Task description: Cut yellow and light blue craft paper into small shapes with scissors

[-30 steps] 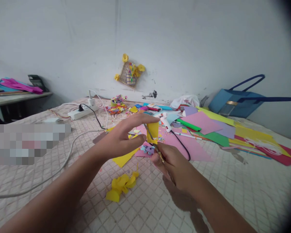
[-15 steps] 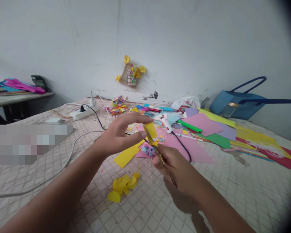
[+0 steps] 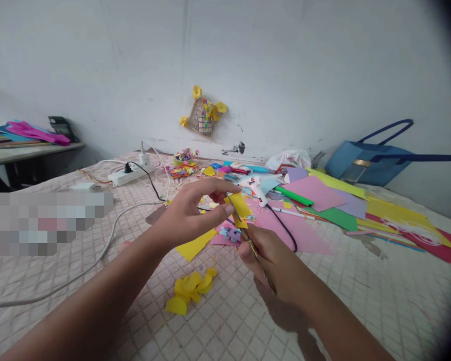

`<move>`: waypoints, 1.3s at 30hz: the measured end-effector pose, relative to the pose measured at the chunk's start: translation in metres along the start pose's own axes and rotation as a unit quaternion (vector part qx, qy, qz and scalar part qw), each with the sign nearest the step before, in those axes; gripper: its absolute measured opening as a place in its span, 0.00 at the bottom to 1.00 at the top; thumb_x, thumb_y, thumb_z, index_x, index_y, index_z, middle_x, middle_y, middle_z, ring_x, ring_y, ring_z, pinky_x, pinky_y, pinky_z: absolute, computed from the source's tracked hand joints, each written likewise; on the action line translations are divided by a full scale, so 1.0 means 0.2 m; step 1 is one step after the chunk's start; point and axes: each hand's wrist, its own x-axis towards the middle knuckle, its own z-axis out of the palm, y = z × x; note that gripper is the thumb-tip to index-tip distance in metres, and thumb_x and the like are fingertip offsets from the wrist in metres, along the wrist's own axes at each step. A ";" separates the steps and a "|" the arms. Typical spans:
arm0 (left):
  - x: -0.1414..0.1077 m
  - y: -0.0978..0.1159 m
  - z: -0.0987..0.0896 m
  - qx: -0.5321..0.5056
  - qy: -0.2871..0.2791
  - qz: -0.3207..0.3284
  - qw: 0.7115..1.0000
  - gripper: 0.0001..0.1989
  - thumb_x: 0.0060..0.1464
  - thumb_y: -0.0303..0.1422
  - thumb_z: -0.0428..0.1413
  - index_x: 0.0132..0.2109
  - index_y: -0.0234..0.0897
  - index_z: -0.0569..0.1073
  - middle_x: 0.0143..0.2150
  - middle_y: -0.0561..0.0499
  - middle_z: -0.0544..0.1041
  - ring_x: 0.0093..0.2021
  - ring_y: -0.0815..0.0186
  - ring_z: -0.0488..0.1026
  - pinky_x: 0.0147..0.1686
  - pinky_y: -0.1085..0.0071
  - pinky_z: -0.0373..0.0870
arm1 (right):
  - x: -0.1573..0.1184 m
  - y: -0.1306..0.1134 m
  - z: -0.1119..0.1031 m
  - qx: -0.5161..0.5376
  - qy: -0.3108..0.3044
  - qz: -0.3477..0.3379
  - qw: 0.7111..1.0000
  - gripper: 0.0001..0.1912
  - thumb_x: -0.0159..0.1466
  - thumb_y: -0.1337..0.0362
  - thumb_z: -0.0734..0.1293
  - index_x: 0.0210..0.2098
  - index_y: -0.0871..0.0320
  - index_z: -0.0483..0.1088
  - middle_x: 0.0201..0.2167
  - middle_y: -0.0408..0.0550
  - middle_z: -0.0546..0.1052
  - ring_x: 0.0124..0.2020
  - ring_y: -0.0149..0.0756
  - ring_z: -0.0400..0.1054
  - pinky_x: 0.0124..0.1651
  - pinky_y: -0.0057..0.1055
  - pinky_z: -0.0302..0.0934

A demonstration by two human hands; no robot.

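Between its thumb and fingers, my left hand [image 3: 195,210] pinches a small piece of yellow paper [image 3: 241,206] above the table. My right hand [image 3: 272,253] is closed around a pair of scissors [image 3: 252,244], whose blades lie against the paper, pointing up and to the left. Below the hands, several cut yellow paper pieces [image 3: 191,288] lie in a loose heap on the quilted cover. A yellow paper strip [image 3: 195,244] rests beneath my left hand. Just behind the scissors sits a small purple and light-blue paper craft piece [image 3: 230,232].
A white glue gun [image 3: 258,190] with a black cord lies on pink paper [image 3: 304,235]. Coloured sheets [image 3: 319,193] spread to the right, near a blue bag [image 3: 368,160]. At left are a power strip [image 3: 130,174] and a white cable [image 3: 113,235]. A decorated frame [image 3: 204,118] hangs on the wall.
Both hands have shifted slightly right with the yellow paper and scissors. The paper has turned a little between the left fingers. The things on the table stay where they were.
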 end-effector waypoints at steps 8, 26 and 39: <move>-0.01 0.01 0.04 -0.024 0.041 -0.064 0.997 0.14 0.51 0.28 0.54 0.46 0.39 0.73 0.38 0.47 0.75 0.36 0.66 0.71 0.35 0.69 0.68 | 0.00 0.01 0.00 0.002 0.006 0.003 1.000 0.10 0.65 0.61 0.57 0.28 0.57 0.56 0.25 0.41 0.63 0.25 0.30 0.55 0.27 0.27 0.48; -0.03 0.02 0.13 -0.108 0.098 -0.088 0.985 0.13 0.51 0.26 0.53 0.45 0.41 0.70 0.29 0.53 0.69 0.30 0.70 0.67 0.30 0.72 0.65 | 0.01 0.05 0.03 -0.038 0.028 0.030 0.998 0.12 0.65 0.58 0.56 0.27 0.56 0.53 0.24 0.41 0.62 0.24 0.30 0.53 0.25 0.27 0.47; -0.04 0.06 0.18 -0.177 0.131 -0.093 0.971 0.27 0.50 0.25 0.54 0.55 0.48 0.56 0.26 0.57 0.66 0.26 0.72 0.65 0.28 0.73 0.65 | 0.01 0.03 0.04 -0.014 0.053 0.029 0.998 0.15 0.64 0.53 0.56 0.28 0.57 0.56 0.24 0.42 0.64 0.24 0.30 0.56 0.25 0.27 0.47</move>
